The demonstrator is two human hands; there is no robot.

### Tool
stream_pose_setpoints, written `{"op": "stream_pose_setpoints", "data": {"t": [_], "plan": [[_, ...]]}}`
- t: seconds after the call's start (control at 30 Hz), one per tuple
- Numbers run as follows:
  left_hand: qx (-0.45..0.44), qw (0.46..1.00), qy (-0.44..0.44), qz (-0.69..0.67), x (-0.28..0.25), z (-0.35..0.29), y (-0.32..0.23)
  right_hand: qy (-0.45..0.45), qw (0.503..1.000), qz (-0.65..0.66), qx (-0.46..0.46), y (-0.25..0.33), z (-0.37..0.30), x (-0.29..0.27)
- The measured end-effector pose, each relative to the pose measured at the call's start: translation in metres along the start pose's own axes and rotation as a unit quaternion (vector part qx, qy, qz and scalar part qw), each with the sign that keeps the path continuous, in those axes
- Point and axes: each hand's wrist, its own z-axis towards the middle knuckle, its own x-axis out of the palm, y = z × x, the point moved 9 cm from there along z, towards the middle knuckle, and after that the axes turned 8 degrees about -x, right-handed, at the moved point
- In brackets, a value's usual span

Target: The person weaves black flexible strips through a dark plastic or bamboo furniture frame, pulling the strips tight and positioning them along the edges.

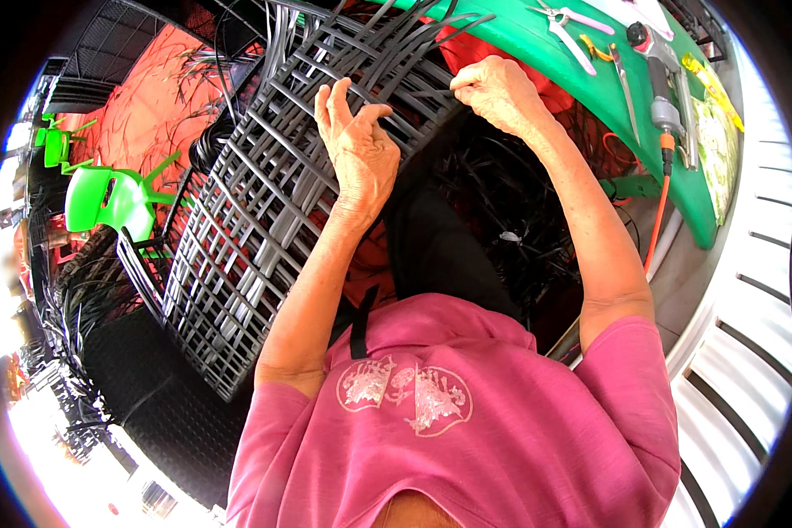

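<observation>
A lattice of dark grey plastic strips lies slanted in front of me, with long loose strip ends fanning out at its far side. Over its right part hovers my left hand, fingers apart and bent, with nothing plainly held. My right hand is at the lattice's far right edge, thumb and fingers pinched together. A dark strip runs toward those fingertips, but the fingers cover what is between them.
A green table at the far right bears scissors, a power tool with an orange cord and a pointed metal tool. Black strip scraps heap below my right arm. Green chairs stand left; a white slatted surface lies right.
</observation>
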Motion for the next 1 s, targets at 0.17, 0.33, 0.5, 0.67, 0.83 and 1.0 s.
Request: {"op": "stream_pose_setpoints", "data": {"t": [0.17,0.33,0.5,0.67,0.83,1.0], "plan": [[0.000,1.000,0.006,0.005,0.002,-0.003,0.002,0.025,0.997,-0.069,-0.016,0.004,0.006,0.006],[0.009,0.999,0.019,0.029,0.005,-0.003,-0.002,0.003,0.999,-0.041,-0.019,0.010,0.003,0.005],[0.032,0.993,0.074,0.091,0.021,0.000,-0.014,0.014,1.000,0.009,-0.015,0.005,0.003,0.015],[0.006,0.985,0.099,0.144,0.036,0.009,-0.004,0.013,0.998,0.064,-0.006,0.006,0.001,0.014],[-0.014,0.982,0.088,0.166,0.038,0.010,-0.002,0.019,0.994,0.095,0.042,-0.002,-0.001,0.017],[-0.019,0.983,0.076,0.166,0.041,0.010,0.003,0.024,0.991,0.091,0.092,-0.009,-0.004,0.019]]}}
